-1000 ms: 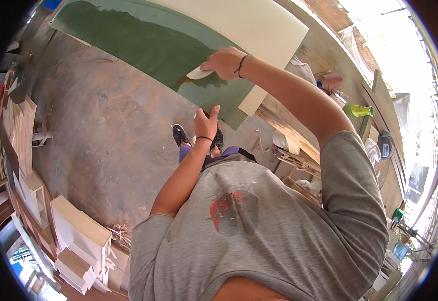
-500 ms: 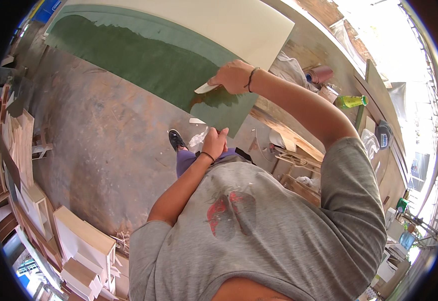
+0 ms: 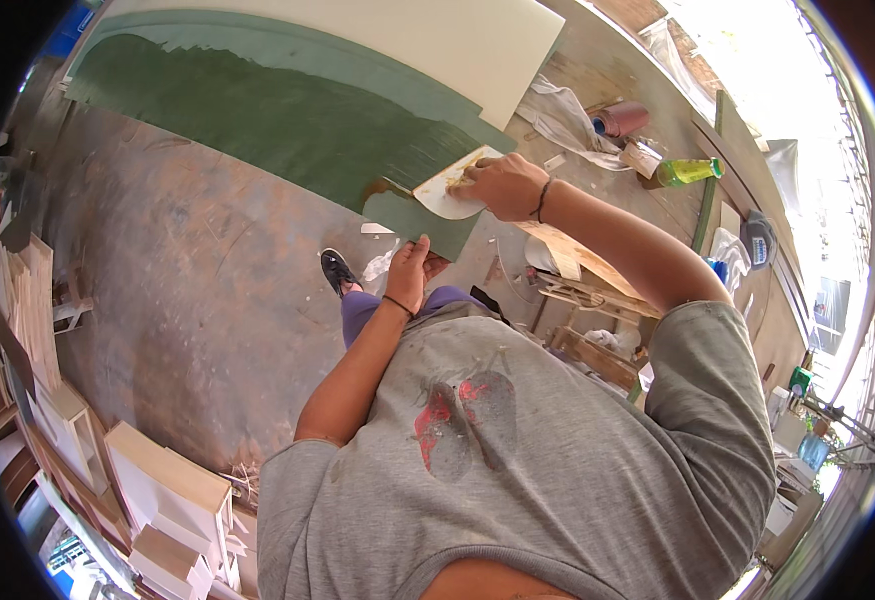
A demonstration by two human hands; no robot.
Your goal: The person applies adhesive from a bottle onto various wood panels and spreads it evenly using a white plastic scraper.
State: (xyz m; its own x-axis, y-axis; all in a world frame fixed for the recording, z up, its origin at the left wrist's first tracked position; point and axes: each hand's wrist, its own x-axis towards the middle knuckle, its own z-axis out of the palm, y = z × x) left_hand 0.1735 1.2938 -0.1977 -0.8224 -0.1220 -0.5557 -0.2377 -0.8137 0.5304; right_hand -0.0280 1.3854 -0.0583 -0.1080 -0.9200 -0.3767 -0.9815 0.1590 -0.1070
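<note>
A long green sheet [image 3: 227,105] lies on a cream board, with a darker, wet-looking area over much of it. My right hand [image 3: 509,187] is closed on a flat white spreader [image 3: 445,192], whose face is smeared with yellowish-brown matter. The spreader is over the near right end of the sheet. Close to its left edge is a brown wet patch [image 3: 377,187] on the green. At the sheet's near corner my left hand [image 3: 410,277] pinches the edge, thumb on top and the other fingers partly hidden.
The cream board [image 3: 437,50] extends beyond the sheet. Right of it are a white cloth [image 3: 569,125], a pink roll [image 3: 625,118], a green bottle [image 3: 690,172] lying down and a cap [image 3: 757,240]. Wooden pieces [image 3: 32,310] and pale boxes [image 3: 167,480] stand at left.
My right hand has moved right and slightly down, turning the spreader so its broad face shows. My left hand still pinches the corner. The whole view has shifted a little.
</note>
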